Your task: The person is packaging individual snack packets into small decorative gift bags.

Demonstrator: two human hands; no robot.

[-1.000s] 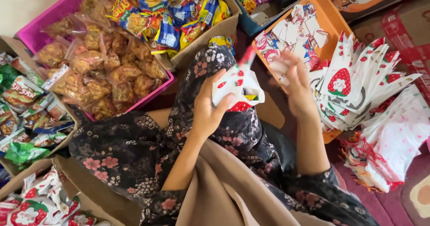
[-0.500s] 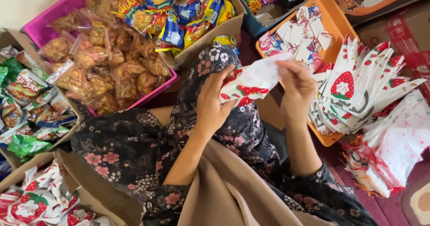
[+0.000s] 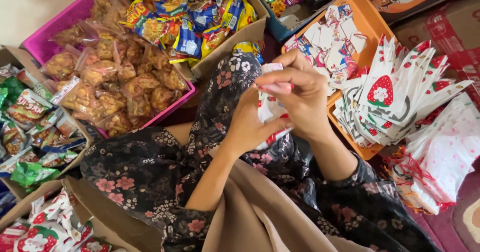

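Both hands meet over the lap, centre of view. Left hand [image 3: 248, 124] closed around the lower part of a small white bag with red print [image 3: 268, 113], fingers wrapped from the left. Right hand [image 3: 300, 94] closed on the bag's top edge, fingertips pinching it just above the left hand. The bag sits between the two hands, mostly hidden by them, above the dark floral fabric [image 3: 150, 172] covering the person's knees.

Right of the hands: orange tray [image 3: 367, 19] holding small printed card tags [image 3: 332, 52] at its far end and a fanned stack of white strawberry-print bags [image 3: 395, 102] at its near end, the stack overhanging the tray's right rim. Further right, near edge: loose pile of white dotted bags with red ties [image 3: 440, 157].

Left and far: pink basket [image 3: 55, 32] full of clear packets of brown snacks [image 3: 120, 82]. Behind it, a cardboard box [image 3: 225, 52] of colourful snack packets [image 3: 185, 17]. Far left: another box with green and mixed snack packs [image 3: 25, 127]. Near left corner: more strawberry-print bags [image 3: 45, 229].
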